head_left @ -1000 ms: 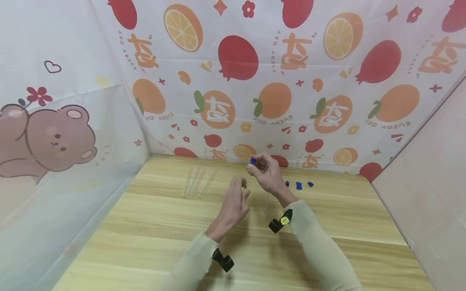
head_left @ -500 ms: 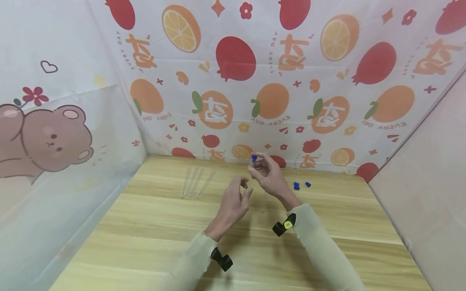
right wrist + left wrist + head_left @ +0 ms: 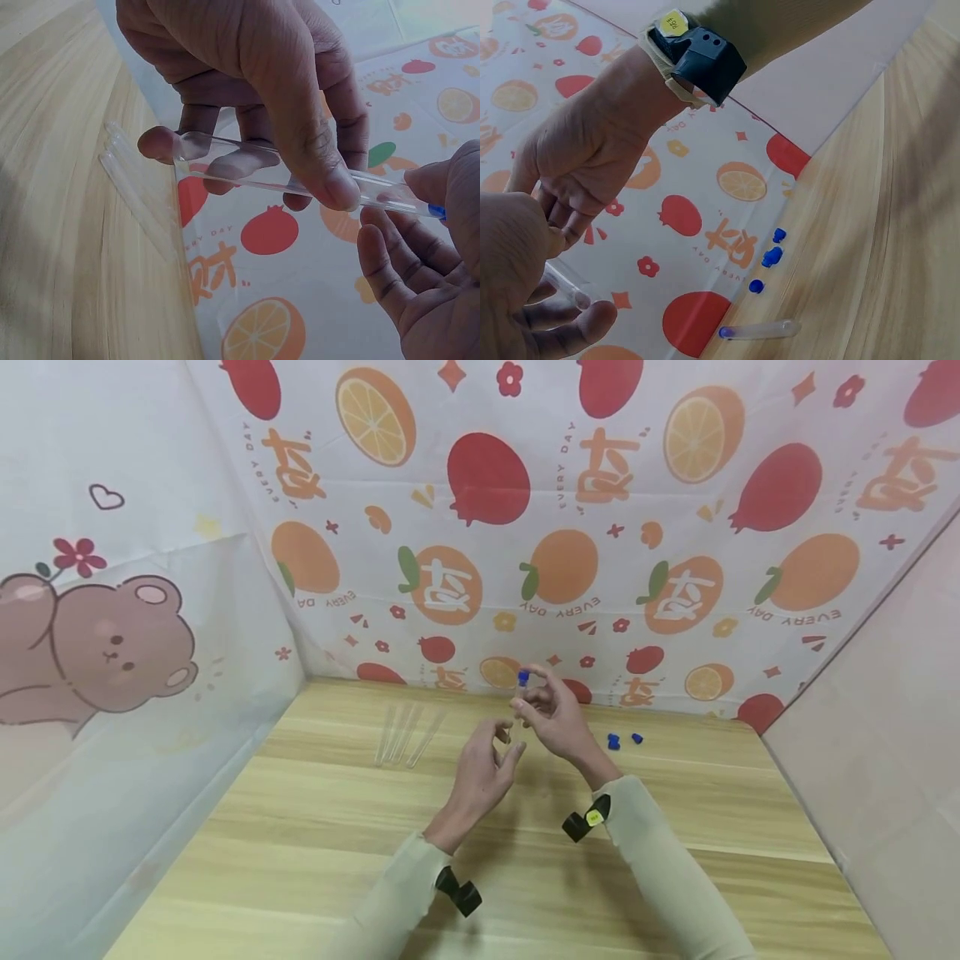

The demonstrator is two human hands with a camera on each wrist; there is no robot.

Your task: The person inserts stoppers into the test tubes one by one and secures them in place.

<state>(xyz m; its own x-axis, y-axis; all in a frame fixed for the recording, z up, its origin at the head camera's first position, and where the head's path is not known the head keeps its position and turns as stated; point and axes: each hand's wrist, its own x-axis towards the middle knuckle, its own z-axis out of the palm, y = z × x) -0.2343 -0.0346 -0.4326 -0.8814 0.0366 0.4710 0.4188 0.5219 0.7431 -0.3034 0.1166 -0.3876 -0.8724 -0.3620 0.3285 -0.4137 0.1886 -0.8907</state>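
Note:
Both hands hold one clear test tube (image 3: 251, 169) with a blue stopper (image 3: 522, 677) at its top, raised above the table. My left hand (image 3: 482, 772) grips the tube's lower part; the thumb lies across it and the fingers are behind it. My right hand (image 3: 555, 718) holds the stoppered upper end, its index finger by the stopper. In the left wrist view the tube's rounded end (image 3: 577, 296) shows beside the left fingertips. How deep the stopper sits cannot be told.
Several clear tubes (image 3: 405, 735) lie on the wooden table (image 3: 337, 827) at the left. Loose blue stoppers (image 3: 772, 256) lie at the right. A stoppered tube (image 3: 761, 330) rests near them. A fruit-printed cloth wall (image 3: 487, 481) borders the back edge.
The right hand and the blue stopper have risen slightly, and more of the tube shows beneath it. The right wrist has shifted right, covering one loose stopper. The left hand has barely moved.

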